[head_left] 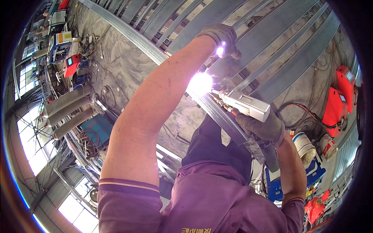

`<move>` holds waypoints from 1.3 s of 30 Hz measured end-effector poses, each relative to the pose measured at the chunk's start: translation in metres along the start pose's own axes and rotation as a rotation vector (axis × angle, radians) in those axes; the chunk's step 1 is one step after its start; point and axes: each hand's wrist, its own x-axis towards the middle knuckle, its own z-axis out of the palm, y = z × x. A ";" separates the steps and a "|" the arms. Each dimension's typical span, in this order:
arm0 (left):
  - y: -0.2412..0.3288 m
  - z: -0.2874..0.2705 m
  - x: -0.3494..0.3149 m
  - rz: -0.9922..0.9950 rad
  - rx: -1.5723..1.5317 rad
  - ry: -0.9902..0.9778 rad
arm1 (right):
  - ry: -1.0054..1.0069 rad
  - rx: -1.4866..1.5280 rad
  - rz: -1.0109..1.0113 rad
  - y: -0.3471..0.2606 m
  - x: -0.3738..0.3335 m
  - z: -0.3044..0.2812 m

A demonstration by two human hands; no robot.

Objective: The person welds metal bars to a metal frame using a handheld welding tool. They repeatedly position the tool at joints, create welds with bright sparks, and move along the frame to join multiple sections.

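Note:
My right hand (264, 128), in a grey work glove, is closed round a boxy silver-grey welding gun (248, 105). Its nozzle points left at a glaring white arc (201, 83) on the steel frame's near rail (219, 112). The glare hides the joint itself. Beyond the arc, my left hand (221, 35), gloved too, has its fingers curled down by the flat steel slats (272, 35). What those fingers hold, if anything, is hidden. A small purple-white bright spot lies over the left glove's fingers. My left forearm reaches across the rail.
Red machines (336, 110) with cables stand at the right, near a white bucket (304, 145). To the left are another red unit (71, 65), grey cylinders (68, 103) and a teal box (96, 130). Cables lie across the concrete floor (116, 66).

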 end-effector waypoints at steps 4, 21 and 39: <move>-0.001 0.000 0.000 0.006 -0.002 0.003 | 0.000 -0.001 0.008 0.000 -0.002 -0.001; -0.003 0.002 0.005 0.035 0.014 0.016 | -0.013 -0.009 0.020 0.001 -0.009 -0.006; -0.001 0.002 -0.001 0.023 0.009 0.020 | -0.022 0.017 0.037 0.002 -0.009 -0.007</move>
